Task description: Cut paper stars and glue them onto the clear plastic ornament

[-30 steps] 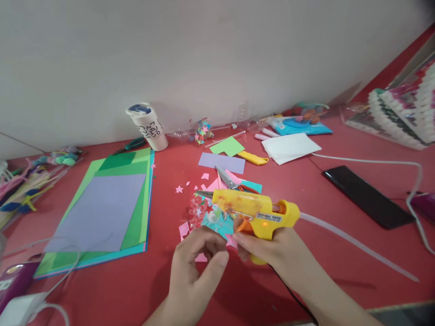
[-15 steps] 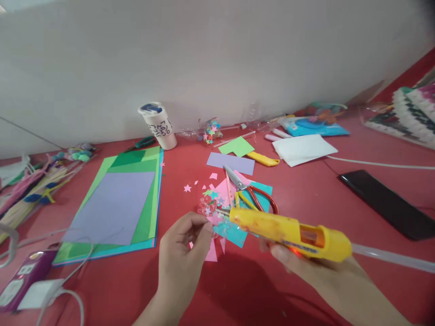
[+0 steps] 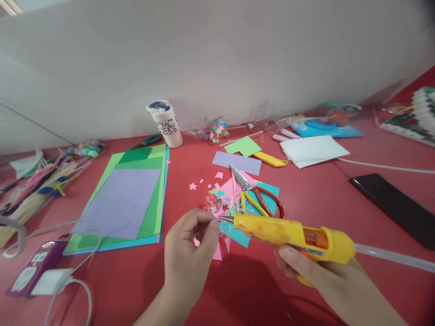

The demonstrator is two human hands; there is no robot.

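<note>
My right hand (image 3: 306, 265) is wrapped round a yellow hot glue gun (image 3: 272, 228), a clear glue stick (image 3: 390, 256) poking from its back. The gun's metal nozzle points left, right by the fingertips of my left hand (image 3: 192, 242). Thumb and index finger of that hand are pinched together; something small and pinkish may be between them, too small to make out. Behind the nozzle lie small paper stars (image 3: 220, 194) in several colours, over pink and blue paper scraps (image 3: 239, 235). Red-handled scissors (image 3: 258, 192) and a yellow-handled tool (image 3: 253, 203) rest beside them.
Left, coloured paper sheets (image 3: 118, 199) lie stacked near a purple power strip (image 3: 36, 267) with a white plug. A white tumbler (image 3: 166, 124) stands against the wall beside a star-covered ornament (image 3: 218, 130). A yellow cutter (image 3: 270, 159), white paper (image 3: 314, 151) and black phone (image 3: 394, 206) lie to the right.
The view has shifted a little, so the table things appear further right. The glue gun's nozzle now sits closer to my left fingertips. Both hands keep their grips.
</note>
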